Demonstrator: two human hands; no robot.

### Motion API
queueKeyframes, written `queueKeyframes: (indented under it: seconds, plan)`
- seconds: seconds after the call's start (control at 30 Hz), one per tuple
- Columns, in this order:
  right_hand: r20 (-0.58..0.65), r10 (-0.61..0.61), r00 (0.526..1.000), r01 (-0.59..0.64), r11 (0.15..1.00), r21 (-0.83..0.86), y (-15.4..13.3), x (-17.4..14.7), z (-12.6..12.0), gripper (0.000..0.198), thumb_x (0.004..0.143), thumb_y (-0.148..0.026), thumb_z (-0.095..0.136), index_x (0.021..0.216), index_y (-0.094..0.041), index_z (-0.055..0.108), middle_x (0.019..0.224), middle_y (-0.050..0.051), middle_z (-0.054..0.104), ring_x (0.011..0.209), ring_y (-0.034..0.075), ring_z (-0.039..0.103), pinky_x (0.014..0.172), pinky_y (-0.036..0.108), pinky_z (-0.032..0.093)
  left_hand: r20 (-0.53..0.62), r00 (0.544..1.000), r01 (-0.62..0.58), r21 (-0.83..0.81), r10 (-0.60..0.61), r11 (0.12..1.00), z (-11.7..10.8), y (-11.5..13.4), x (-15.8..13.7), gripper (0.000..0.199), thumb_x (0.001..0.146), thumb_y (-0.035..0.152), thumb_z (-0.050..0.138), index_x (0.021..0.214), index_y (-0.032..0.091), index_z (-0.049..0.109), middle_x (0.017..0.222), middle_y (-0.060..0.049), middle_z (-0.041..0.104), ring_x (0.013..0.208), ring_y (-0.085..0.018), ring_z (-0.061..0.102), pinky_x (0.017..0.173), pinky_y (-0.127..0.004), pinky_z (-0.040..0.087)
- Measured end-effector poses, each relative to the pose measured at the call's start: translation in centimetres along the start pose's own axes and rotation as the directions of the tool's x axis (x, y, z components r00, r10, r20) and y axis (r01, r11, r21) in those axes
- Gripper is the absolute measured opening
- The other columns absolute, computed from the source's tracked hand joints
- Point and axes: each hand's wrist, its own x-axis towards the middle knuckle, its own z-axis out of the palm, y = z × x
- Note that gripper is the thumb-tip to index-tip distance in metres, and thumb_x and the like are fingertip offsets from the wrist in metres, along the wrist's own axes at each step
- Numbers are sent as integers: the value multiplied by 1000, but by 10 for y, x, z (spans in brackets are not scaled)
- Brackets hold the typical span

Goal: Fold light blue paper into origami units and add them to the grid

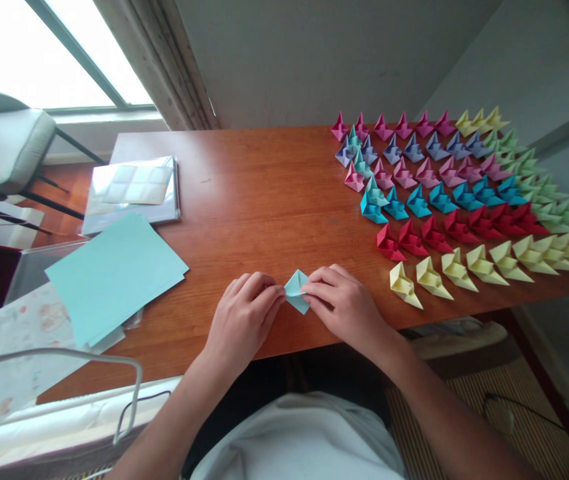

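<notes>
Between my two hands, just above the table's front edge, is a small folded piece of light aqua paper, diamond-shaped with a crease across it. My left hand pinches its left corner between thumb and fingers. On the opposite side, my right hand grips the right corner with its fingertips closed. To the right stand rows of folded paper boats in yellow, red, blue, pink, purple, magenta and green. A few aqua paper boats sit at the left ends of the rows.
Aqua paper sheets lie on the table's left side, over a printed white sheet. Behind them rests a flat, clear-covered stack. The wooden table meets a wall. A chair stands by the window, and a grey metal tube crosses the lower left.
</notes>
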Motion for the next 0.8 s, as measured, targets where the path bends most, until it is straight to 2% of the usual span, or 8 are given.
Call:
queueKeyframes:
  seconds: [0.23, 0.4, 0.6, 0.7, 0.8]
  plan:
    - [29, 51, 998, -51, 999, 13, -3, 7, -2, 11, 93, -16, 63, 88, -22, 70, 90, 3, 69, 87, 20, 58, 79, 34, 49, 21, 1000, 15, 56, -16, 998, -3, 5, 3, 16, 99, 24, 53, 94, 20, 68, 95, -4, 67, 84, -19, 58, 80, -34, 48]
    - [66, 76, 995, -75, 997, -10, -5, 12, -4, 11, 92, -15, 64, 84, -21, 69, 88, 3, 69, 86, 19, 59, 79, 34, 48, 15, 999, 50, 29, -50, 998, -2, 5, 2, 13, 99, 23, 54, 95, 20, 66, 95, -4, 66, 86, -19, 58, 80, -33, 48]
    - [139, 131, 982, -119, 989, -91, -7, 22, -8, 15, 91, -16, 64, 77, -20, 67, 81, 3, 67, 85, 20, 61, 77, 33, 46, 117, 992, 45, 85, -55, 995, -8, 10, 9, 17, 100, 22, 48, 92, 20, 64, 94, -6, 65, 84, -21, 58, 79, -37, 48]
    - [156, 146, 977, -129, 985, -113, -8, 25, -9, 15, 91, -16, 65, 77, -20, 67, 81, 3, 67, 85, 20, 61, 76, 33, 46, 127, 991, 32, 20, -34, 999, -7, 15, 12, 13, 98, 19, 50, 98, 19, 63, 99, -6, 65, 89, -21, 59, 83, -37, 49]
    - [163, 141, 977, -125, 987, -106, -8, 25, -9, 13, 90, -15, 65, 78, -20, 67, 81, 3, 67, 85, 19, 61, 76, 32, 46, 75, 997, 16, -60, -12, 998, -1, 16, 13, 13, 97, 19, 51, 105, 19, 62, 102, -6, 66, 91, -20, 60, 83, -34, 50]
